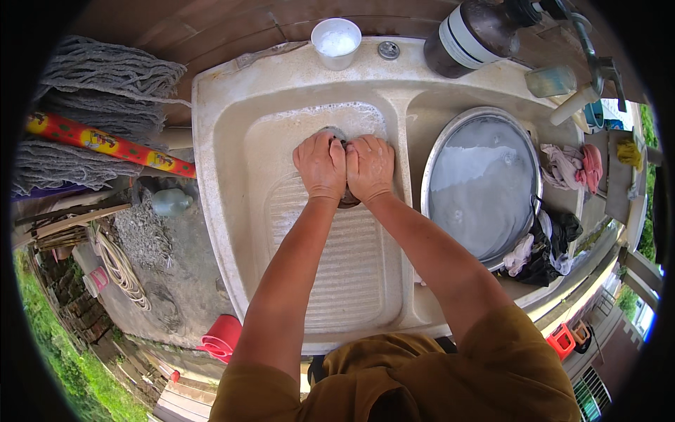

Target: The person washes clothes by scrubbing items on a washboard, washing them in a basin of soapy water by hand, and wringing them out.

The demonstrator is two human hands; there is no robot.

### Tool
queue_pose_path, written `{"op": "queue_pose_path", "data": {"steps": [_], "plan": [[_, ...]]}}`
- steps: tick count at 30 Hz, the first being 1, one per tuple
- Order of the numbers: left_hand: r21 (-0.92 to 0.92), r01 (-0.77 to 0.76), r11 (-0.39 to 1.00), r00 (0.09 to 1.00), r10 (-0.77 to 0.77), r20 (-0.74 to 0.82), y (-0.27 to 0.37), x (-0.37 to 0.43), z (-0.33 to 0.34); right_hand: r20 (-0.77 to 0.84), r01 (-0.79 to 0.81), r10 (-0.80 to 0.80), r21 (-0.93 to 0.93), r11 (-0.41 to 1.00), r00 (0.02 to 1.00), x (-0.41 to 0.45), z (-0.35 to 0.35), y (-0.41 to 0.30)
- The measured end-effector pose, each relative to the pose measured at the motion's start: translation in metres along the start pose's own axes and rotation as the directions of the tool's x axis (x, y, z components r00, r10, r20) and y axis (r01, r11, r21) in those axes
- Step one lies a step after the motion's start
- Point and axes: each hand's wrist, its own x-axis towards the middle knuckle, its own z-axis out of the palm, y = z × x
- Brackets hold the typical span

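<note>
My left hand (319, 163) and my right hand (370, 164) are side by side at the upper end of the ribbed washboard (343, 274) of a stone laundry sink (224, 158). Both press and grip a dark, wet item (350, 200), probably cloth, that shows between and below them; the fingers and palms hide most of it. A greyish rounded patch shows just above my left fingers, too covered to name. Soap suds (364, 108) line the basin's far edge. In the right-hand basin a round metal tub (428, 174) holds cloudy water.
A white cup (336, 59) with white contents, a metal drain strainer (388, 50) and a large brown bottle (464, 39) stand on the back ledge, near a tap (601, 68). Wet cloths (561, 166) and a black plastic bag (553, 242) lie at the right. A string mop (105, 79) is at the left.
</note>
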Motion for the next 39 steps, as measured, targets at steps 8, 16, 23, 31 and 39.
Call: {"op": "queue_pose_path", "data": {"steps": [8,16,23,31,39], "plan": [[-0.253,-0.063,0.966,0.960,0.128,0.249,0.025,-0.081,-0.059,0.049,0.186,-0.194,0.135,0.973,0.980,-0.102,-0.068,-0.013],[-0.254,0.127,0.959,0.991,-0.112,0.076,-0.013,-0.018,-0.004,-0.024,-0.049,0.050,0.021,0.999,0.998,-0.015,-0.001,0.001],[-0.508,0.843,0.177,0.531,-0.427,0.732,-0.038,-0.009,-0.086,-0.063,-0.304,0.690,0.866,0.396,0.721,-0.048,-0.122,0.004],[-0.802,0.570,-0.179,0.806,-0.066,0.588,0.095,-0.002,-0.212,-0.470,-0.356,0.697,0.623,0.697,0.541,-0.141,-0.276,0.106],[-0.904,0.424,-0.050,0.882,0.249,0.400,0.324,-0.035,-0.282,-0.306,-0.284,0.390,0.338,0.897,0.868,-0.139,-0.348,0.065]]}}
